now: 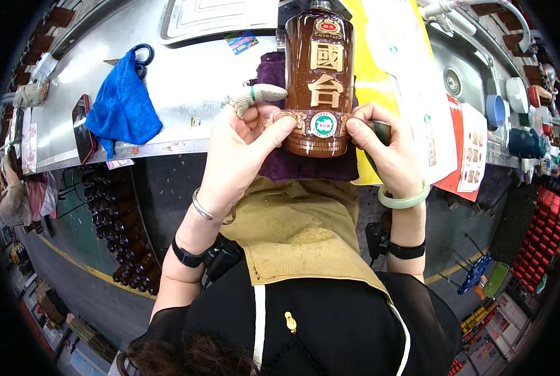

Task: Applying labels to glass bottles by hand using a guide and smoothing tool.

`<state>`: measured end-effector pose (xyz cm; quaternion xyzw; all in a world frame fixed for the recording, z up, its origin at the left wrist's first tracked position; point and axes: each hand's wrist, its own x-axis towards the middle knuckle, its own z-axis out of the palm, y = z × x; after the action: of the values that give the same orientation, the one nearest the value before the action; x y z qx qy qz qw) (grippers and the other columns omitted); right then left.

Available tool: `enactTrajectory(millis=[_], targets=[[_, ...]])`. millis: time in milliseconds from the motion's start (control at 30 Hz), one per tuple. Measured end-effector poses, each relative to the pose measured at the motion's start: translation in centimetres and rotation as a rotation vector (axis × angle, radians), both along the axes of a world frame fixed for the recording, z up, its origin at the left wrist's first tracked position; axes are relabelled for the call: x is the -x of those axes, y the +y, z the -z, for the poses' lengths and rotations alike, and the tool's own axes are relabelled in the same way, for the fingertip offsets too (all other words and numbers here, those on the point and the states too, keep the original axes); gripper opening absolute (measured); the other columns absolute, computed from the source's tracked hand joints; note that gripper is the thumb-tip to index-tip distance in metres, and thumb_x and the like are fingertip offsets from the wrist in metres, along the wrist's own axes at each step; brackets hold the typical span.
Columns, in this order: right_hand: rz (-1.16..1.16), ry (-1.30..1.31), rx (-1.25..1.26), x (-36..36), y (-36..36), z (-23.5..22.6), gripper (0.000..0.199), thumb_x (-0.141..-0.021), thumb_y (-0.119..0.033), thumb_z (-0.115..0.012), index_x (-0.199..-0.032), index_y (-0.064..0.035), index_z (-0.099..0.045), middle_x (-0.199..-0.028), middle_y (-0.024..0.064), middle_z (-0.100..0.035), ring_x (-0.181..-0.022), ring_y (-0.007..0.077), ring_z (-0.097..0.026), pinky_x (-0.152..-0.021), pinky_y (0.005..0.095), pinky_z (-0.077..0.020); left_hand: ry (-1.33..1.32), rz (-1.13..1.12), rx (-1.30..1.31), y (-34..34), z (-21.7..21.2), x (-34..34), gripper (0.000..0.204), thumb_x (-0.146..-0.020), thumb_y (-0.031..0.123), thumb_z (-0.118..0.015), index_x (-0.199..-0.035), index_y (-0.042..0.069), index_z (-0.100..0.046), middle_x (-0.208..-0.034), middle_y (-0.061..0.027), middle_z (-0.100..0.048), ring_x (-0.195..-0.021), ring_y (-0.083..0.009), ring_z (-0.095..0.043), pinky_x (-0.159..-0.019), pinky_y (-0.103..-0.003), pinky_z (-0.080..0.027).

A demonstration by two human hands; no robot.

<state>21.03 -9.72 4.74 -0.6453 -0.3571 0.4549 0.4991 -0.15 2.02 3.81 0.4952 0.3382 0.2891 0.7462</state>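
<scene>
A brown glass bottle with large gold characters lies on a folded purple cloth, its neck pointing away from me. Across its lower part runs a patterned label strip with a round green-and-white emblem. My left hand pinches the strip's left end at the bottle's side, thumb on top. A pale knitted finger cover sits on its index finger. On the opposite side, my right hand presses its thumb against the bottle's lower right edge, fingers curled. A dark rounded thing shows by those fingers, its kind unclear.
Left on the metal worktop are a blue cloth, scissors partly under it, and a phone. Yellow and white printed sheets lie right, before a sink. Many dark bottles stand below left.
</scene>
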Motion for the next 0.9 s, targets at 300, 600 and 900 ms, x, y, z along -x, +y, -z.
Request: enactTrajectory(millis=[300, 600, 900], targets=[[0.139, -0.094, 0.035, -1.0, 0.1, 0.3, 0.023, -0.093, -0.015, -0.08, -0.106, -0.0031, -0.066, -0.088, -0.0049, -0.059, -0.077, 0.0027, -0.049, -0.068, 0.02, -0.041, 0.002, -0.016, 0.048, 0.6, 0.4, 0.0, 0.048, -0.09, 0.004, -0.081, -0.132, 0.001, -0.058, -0.108, -0.0023, -0.061, -0.104, -0.0104, -0.06, -0.094, -0.027, -0.05], [0.2, -0.355, -0.129, -0.7, -1.2, -1.9, 0.037, -0.101, -0.011, -0.057, -0.135, 0.0015, -0.058, -0.111, 0.0029, -0.057, -0.103, 0.0112, -0.05, -0.094, 0.0258, -0.0394, 0.016, 0.009, 0.086, 1.1, 0.5, 0.2, 0.05, -0.088, 0.003, -0.082, -0.131, -0.002, -0.056, -0.107, -0.0043, -0.061, -0.103, -0.0116, -0.062, -0.099, -0.028, -0.052], [0.201, -0.308, -0.014, 0.6, -1.4, -2.0, 0.026, -0.101, 0.001, -0.062, -0.127, 0.0042, -0.061, -0.119, 0.0066, -0.065, -0.109, 0.0103, -0.06, -0.093, 0.0259, -0.0498, 0.039, 0.016, 0.061, 1.1, 0.3, 0.2, 0.049, -0.089, 0.004, -0.081, -0.131, -0.002, -0.056, -0.108, -0.0043, -0.062, -0.102, -0.0116, -0.062, -0.097, -0.028, -0.053]])
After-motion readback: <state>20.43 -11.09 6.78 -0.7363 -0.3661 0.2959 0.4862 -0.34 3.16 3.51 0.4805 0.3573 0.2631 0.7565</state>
